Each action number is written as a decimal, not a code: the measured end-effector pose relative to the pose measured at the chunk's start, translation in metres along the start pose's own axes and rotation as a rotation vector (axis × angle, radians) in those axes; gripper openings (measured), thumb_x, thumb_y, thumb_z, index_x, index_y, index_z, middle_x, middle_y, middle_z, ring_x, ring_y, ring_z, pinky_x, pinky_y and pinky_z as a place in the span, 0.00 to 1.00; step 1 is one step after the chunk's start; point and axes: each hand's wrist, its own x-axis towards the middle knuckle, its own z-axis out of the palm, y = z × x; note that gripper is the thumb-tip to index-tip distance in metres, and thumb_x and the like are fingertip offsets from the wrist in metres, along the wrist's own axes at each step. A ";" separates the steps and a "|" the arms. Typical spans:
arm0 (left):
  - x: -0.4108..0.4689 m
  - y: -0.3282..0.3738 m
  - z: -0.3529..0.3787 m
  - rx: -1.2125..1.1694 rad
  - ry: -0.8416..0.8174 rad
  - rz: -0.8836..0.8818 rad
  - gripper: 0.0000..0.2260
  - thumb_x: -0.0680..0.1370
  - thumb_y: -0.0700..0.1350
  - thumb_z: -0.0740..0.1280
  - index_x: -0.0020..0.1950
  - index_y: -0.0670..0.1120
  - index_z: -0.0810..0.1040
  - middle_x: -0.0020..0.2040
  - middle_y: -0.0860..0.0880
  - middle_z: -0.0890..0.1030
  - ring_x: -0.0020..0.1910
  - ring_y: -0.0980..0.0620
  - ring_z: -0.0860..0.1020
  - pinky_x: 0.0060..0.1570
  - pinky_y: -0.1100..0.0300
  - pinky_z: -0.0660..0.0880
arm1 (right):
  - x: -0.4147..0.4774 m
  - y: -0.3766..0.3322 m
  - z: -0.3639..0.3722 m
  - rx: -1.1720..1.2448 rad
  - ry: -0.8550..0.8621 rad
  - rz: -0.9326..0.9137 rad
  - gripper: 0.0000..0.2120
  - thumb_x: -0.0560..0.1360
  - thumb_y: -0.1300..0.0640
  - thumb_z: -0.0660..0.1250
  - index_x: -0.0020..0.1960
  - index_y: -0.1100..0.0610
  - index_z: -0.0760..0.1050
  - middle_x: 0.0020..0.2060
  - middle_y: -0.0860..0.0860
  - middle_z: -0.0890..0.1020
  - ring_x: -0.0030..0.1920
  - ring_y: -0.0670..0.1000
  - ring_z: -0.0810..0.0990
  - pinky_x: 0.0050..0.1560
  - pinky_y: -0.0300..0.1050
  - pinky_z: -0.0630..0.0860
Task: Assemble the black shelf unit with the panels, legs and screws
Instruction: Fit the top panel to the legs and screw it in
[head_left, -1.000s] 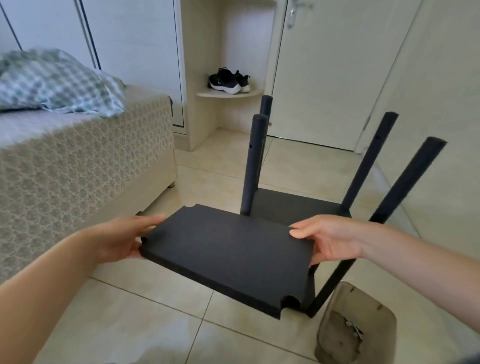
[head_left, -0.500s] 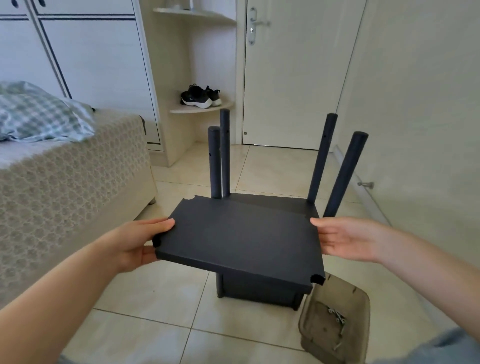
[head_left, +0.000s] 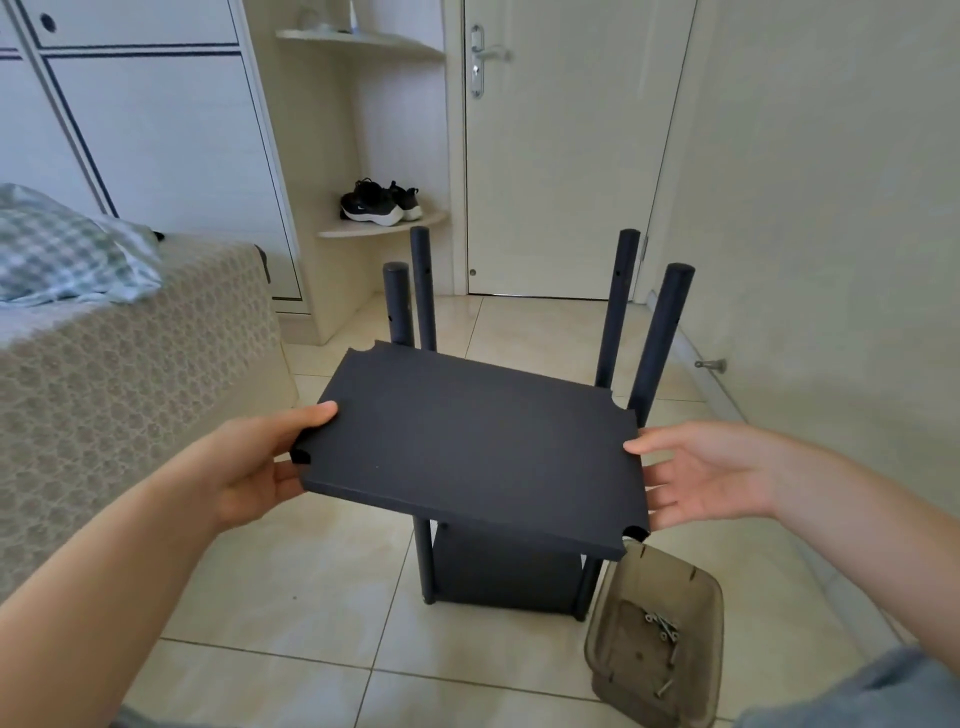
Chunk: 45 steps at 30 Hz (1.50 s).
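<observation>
Panel (head_left: 467, 447): I noted it above the legs (head_left: 670, 332).
Left hand (head_left: 249, 467): pinched its edge.
Right hand (head_left: 701, 473): straight-fingered, touching edge.
Room: tiled floor (head_left: 285, 597), bed (head_left: 130, 364).

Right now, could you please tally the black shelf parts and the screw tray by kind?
Panels: 2, the held panel and the base panel
Legs: 4, the near left leg, far left leg, far right leg and near right leg
Screw tray: 1
Total: 7
</observation>
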 end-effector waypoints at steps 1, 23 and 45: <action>-0.003 0.004 0.001 0.003 -0.015 0.019 0.13 0.73 0.44 0.73 0.56 0.41 0.80 0.50 0.45 0.85 0.36 0.50 0.85 0.30 0.60 0.81 | -0.003 -0.003 0.000 -0.021 0.005 -0.024 0.18 0.77 0.65 0.65 0.67 0.57 0.73 0.58 0.64 0.81 0.51 0.65 0.84 0.45 0.65 0.81; -0.002 0.117 0.058 -0.143 -0.018 0.408 0.10 0.76 0.47 0.71 0.53 0.44 0.80 0.39 0.49 0.86 0.34 0.54 0.83 0.34 0.62 0.82 | -0.049 -0.113 0.007 0.015 0.115 -0.865 0.14 0.76 0.66 0.63 0.60 0.62 0.79 0.56 0.56 0.84 0.53 0.52 0.82 0.49 0.43 0.80; 0.079 0.122 0.082 0.004 -0.176 0.593 0.13 0.82 0.45 0.63 0.66 0.54 0.79 0.55 0.50 0.86 0.53 0.47 0.84 0.57 0.50 0.76 | 0.008 -0.172 -0.009 -0.036 0.338 -0.761 0.12 0.76 0.64 0.68 0.57 0.68 0.78 0.49 0.60 0.82 0.45 0.55 0.82 0.41 0.49 0.80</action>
